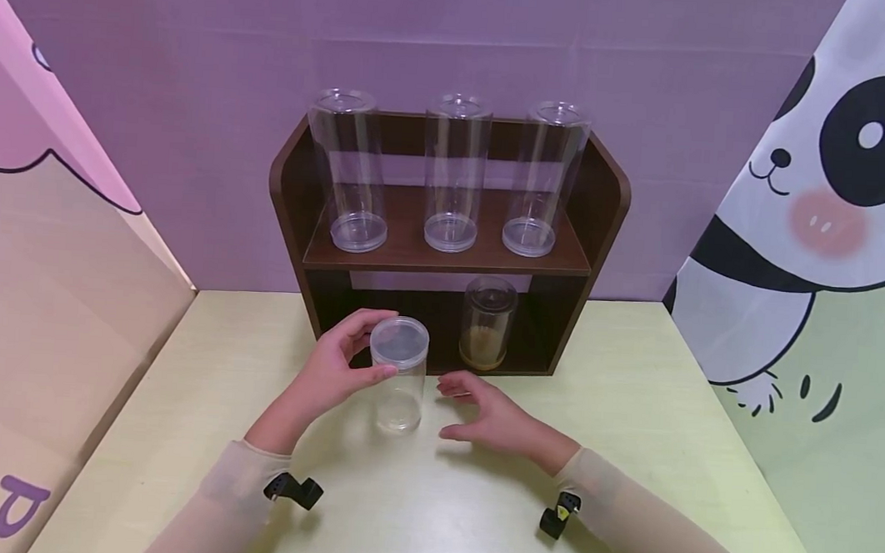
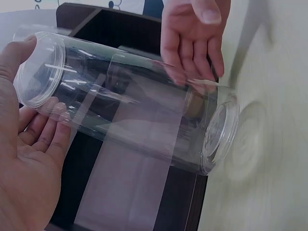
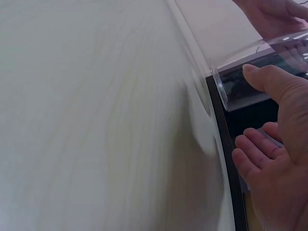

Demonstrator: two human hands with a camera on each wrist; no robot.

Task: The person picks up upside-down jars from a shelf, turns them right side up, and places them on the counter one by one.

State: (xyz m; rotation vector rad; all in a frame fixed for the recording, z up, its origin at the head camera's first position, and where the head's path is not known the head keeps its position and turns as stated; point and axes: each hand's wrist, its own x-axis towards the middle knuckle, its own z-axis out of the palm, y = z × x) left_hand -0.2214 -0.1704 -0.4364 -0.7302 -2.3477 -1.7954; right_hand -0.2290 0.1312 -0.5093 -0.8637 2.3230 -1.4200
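My left hand [image 1: 340, 359] grips a clear plastic jar [image 1: 399, 395] near its translucent lid, thumb on the near side and fingers behind. In the left wrist view the jar [image 2: 144, 108] looks empty, its base close over the table. Beside it on the right, my right hand [image 1: 491, 413] is apart from the jar, fingers loosely bent and thumb spread, holding nothing. Behind that hand, a clear jar with tan contents at its bottom [image 1: 484, 345] stands on the shelf's lower level.
A dark brown two-tier shelf [image 1: 443, 264] stands at the back of the pale table [image 1: 201, 431]. Three tall clear jars stand on its upper level: left [image 1: 358, 232], middle [image 1: 451, 232] and right [image 1: 529, 236]. A purple cloth [image 1: 217, 131] hangs behind; printed panels flank both sides.
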